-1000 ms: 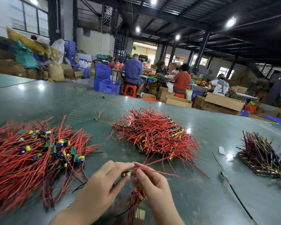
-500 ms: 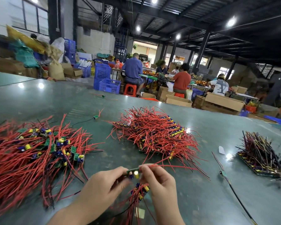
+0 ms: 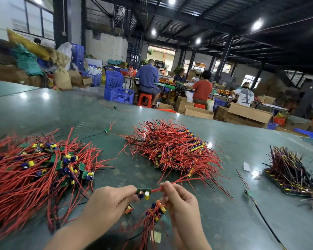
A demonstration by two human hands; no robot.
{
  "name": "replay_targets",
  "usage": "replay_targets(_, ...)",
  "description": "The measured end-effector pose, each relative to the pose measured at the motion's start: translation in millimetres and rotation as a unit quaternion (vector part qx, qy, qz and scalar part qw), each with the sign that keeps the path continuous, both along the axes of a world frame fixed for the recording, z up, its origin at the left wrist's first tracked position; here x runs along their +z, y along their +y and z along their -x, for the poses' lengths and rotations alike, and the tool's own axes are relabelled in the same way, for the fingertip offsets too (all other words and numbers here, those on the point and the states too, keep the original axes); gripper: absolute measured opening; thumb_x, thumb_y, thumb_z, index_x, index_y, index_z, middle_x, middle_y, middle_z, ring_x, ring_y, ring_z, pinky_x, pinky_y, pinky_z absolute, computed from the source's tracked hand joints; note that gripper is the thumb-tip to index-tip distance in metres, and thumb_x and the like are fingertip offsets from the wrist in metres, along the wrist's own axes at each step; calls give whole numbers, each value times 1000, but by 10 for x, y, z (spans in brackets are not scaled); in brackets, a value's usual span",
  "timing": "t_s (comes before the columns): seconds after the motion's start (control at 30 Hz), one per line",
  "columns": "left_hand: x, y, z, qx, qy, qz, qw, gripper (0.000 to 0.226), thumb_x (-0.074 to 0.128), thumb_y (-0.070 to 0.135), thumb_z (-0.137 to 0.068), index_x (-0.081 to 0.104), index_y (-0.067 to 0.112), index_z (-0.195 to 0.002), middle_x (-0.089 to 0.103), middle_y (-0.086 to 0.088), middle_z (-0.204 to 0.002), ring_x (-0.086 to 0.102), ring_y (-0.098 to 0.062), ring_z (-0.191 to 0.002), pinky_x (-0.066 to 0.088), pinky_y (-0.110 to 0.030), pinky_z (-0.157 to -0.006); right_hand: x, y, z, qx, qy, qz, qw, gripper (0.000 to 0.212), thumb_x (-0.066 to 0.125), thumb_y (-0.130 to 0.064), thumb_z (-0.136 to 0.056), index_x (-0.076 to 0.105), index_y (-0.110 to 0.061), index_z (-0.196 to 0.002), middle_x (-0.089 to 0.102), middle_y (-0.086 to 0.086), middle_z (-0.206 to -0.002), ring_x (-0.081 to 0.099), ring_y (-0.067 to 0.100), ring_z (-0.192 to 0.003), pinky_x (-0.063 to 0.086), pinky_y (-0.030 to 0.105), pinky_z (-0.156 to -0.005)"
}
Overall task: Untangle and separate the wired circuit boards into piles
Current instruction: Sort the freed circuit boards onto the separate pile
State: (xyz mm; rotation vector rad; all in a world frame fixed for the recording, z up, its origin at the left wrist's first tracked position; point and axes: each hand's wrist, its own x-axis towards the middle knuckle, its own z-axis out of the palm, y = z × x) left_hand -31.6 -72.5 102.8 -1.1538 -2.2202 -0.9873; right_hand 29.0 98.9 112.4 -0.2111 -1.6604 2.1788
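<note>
Just above the green table, the left hand pinches a small circuit board by its end, while the right hand pinches that board's red wires and also grips a bunch of boards. A tangled pile lies left (boards jumbled), a neater pile ahead. Beyond, cardboard boxes stand open, contents hidden; blue crates look see-through.
</note>
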Motion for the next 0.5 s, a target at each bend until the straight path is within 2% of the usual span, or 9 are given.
replay_targets(0.1,-19,-8,24,6,10,7,1000,21,41,48,-90,49,30,-82,48,5,-47,43,-10,-46,16,-10,-42,-8,44,13,6,0,5,1000,23,70,-34,-60,74,-11,-62,58,2,-59,46,4,-53,42,14,-56)
replay_targets(0.2,-34,-13,45,4,-4,-8,1000,36,27,59,-94,50,32,-85,55,9,-49,48,-7,-43,24,-13,-42,-9,27,21,2,1,-4,1000,21,69,-32,-64,73,-12,-63,53,2,-58,43,5,-51,40,14,-55)
replay_targets(0.37,-62,-45,98,25,31,-11,999,40,29,56,-95,58,32,-82,58,16,-52,49,-4,-47,32,-17,-40,24,177,33,-65,1,115,991,17,67,-26,-65,74,-11,-62,53,-3,-51,40,2,-43,41,12,-46)
replay_targets(0.5,-36,-56,106,42,41,4,998,40,29,55,-95,58,33,-78,54,11,-53,47,-6,-49,25,-15,-40,41,177,36,-50,9,142,988,18,65,-24,-68,72,-10,-59,53,-2,-55,41,3,-43,41,13,-45)
